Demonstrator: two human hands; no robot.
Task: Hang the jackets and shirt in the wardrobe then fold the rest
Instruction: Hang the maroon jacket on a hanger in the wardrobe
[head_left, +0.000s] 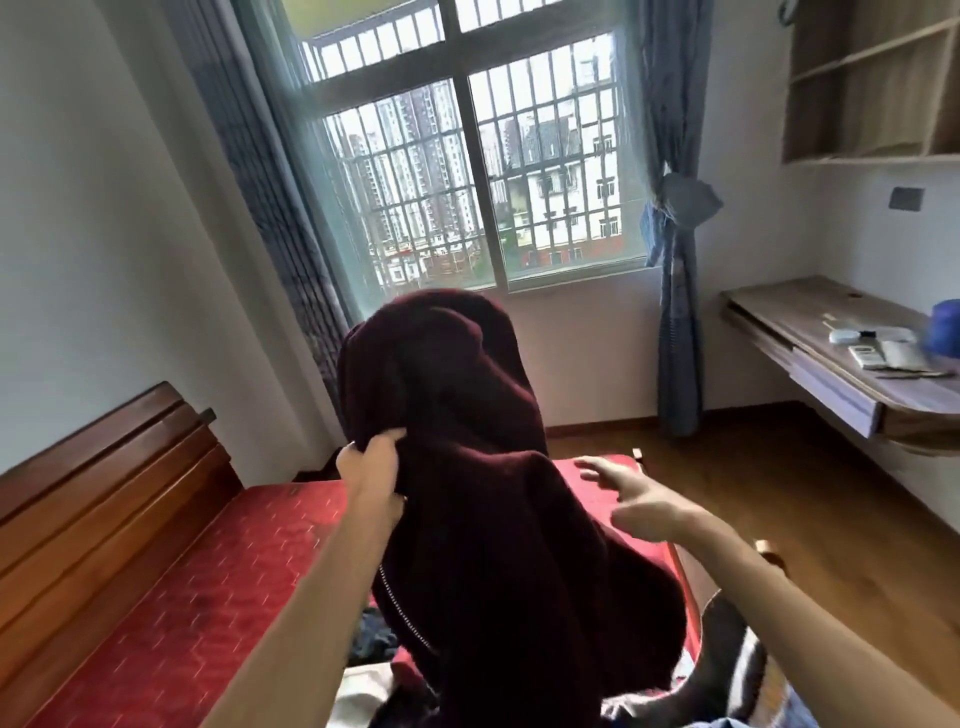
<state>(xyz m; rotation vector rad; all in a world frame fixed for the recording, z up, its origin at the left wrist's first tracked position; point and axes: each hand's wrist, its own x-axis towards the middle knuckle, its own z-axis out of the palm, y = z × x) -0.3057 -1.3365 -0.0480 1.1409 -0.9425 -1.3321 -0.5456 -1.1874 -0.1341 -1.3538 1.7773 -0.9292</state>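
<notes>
Left hand (371, 465) pinches maroon zip jacket (483, 467) at frame centre, lifted over the red bed (208, 545). Right hand (631, 501) spread, empty, beside it. Step: picking up for hanging (no hanger or wardrobe visible). Next: right hand takes the other shoulder.

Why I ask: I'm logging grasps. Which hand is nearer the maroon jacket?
Left. The left hand grips the maroon jacket at its edge, holding it up; the right hand hovers open just to its right, apparently not touching.
</notes>
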